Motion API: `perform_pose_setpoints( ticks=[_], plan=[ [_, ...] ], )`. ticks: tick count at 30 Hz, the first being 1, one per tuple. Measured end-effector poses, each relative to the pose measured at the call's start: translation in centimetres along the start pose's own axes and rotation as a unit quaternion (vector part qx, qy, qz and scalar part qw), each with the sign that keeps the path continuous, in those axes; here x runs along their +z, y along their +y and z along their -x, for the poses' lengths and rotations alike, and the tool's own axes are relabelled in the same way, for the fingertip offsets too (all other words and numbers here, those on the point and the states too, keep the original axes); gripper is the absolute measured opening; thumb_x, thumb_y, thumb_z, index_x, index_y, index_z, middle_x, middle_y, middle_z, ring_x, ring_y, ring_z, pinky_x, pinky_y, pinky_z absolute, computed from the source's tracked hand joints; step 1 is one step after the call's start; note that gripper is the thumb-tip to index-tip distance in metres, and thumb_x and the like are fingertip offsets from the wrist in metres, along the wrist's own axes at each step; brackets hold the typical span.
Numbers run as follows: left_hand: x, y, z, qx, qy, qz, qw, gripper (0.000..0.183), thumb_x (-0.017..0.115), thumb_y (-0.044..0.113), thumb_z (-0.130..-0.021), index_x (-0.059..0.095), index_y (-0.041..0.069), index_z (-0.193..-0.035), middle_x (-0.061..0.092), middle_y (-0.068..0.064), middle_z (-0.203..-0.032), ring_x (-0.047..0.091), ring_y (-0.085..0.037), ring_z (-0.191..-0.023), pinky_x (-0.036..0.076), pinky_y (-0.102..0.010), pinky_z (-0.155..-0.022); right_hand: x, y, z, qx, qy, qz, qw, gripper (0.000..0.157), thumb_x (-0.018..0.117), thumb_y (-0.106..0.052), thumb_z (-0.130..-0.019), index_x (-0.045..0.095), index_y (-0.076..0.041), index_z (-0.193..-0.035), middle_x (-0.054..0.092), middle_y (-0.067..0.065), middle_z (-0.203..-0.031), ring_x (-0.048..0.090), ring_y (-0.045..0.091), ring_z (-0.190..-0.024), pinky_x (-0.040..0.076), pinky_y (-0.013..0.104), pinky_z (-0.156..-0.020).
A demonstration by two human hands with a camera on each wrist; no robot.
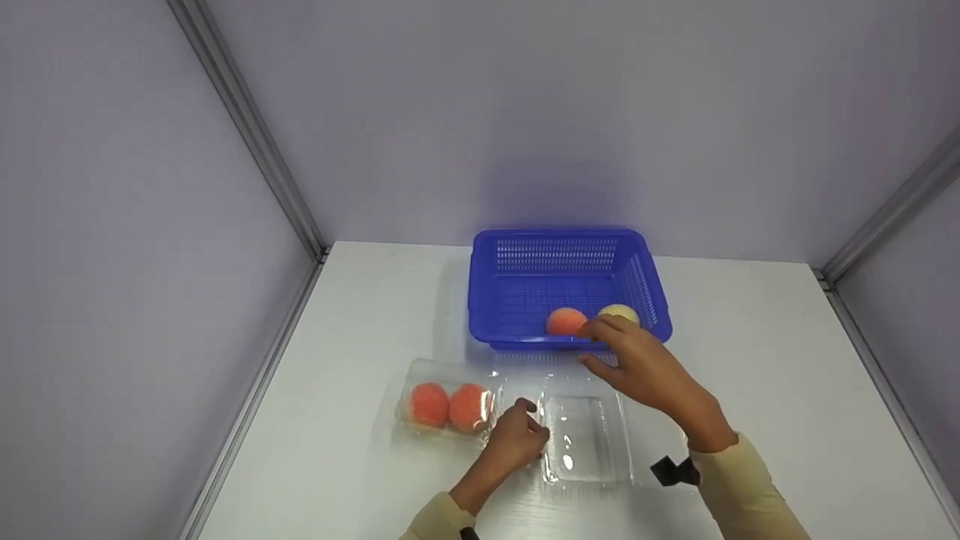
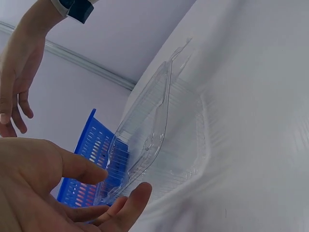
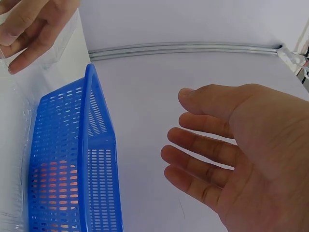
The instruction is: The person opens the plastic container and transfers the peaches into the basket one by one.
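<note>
My right hand (image 1: 637, 367) hovers over the near right corner of a blue plastic basket (image 1: 480, 300), its fingers loosely bent and holding nothing. Inside the basket lie an orange-red ball (image 1: 565, 321) and a pale yellow ball (image 1: 619, 312), the latter partly hidden by that hand. My left hand (image 1: 516, 435) is at the left edge of a clear plastic container (image 2: 159, 130); thumb and fingers stand apart, and whether they touch the edge I cannot tell. Left of this hand, another clear container (image 1: 450, 367) holds two orange-red balls (image 1: 429, 405).
Both containers stand on a white table (image 1: 337, 315) in front of the basket. A pale wall (image 1: 570, 112) rises behind the table, with side panels and grey metal rails (image 1: 255, 135) at left and right.
</note>
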State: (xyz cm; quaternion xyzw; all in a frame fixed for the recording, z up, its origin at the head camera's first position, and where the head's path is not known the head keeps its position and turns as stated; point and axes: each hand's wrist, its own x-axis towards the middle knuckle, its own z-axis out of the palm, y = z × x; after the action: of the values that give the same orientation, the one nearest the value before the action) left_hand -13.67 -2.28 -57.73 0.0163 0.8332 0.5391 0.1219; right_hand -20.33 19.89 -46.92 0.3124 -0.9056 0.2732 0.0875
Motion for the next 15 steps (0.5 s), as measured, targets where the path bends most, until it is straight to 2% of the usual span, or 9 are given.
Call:
perform_pose_setpoints(
  ticks=[3,8,15],
  plan=[
    [-0.1,0.0,0.2,0.019,0.011,-0.035,0.9991,0.034,0.068,0.006,-0.09,0.059,-0.01,-0.119,0.073,-0.01,-0.084,0.063,-0.014,-0.062,0.052,-0.029,-0.058,0.4,0.1,1.3,0.029,0.01,-0.006,1.0,0.029,0.083,-0.016,-0.093,0.073,-0.012,-0.12,0.073,0.003,-0.116,0.072,0.022,-0.104,0.063,0.042,-0.09],
    [0.0,-0.1,0.6,0.058,0.042,-0.09,0.9933,0.033,0.07,0.007,-0.092,0.061,-0.01,-0.119,0.07,-0.007,-0.08,0.063,-0.016,-0.07,0.055,-0.034,-0.066,1.5,0.7,3.5,0.081,0.022,-0.014,0.996,0.023,0.082,-0.012,-0.093,0.073,-0.012,-0.114,0.073,0.004,-0.109,0.071,0.022,-0.095,0.061,0.036,-0.078],
    [0.0,-0.5,1.2,0.104,0.082,-0.144,0.9808,0.033,0.071,0.003,-0.092,0.064,-0.01,-0.121,0.066,-0.004,-0.075,0.06,-0.013,-0.07,0.056,-0.034,-0.067,3.8,2.0,6.0,0.154,0.026,-0.006,0.988,0.021,0.082,-0.008,-0.091,0.073,-0.012,-0.109,0.073,0.002,-0.107,0.072,0.023,-0.093,0.06,0.036,-0.075]
  ],
)
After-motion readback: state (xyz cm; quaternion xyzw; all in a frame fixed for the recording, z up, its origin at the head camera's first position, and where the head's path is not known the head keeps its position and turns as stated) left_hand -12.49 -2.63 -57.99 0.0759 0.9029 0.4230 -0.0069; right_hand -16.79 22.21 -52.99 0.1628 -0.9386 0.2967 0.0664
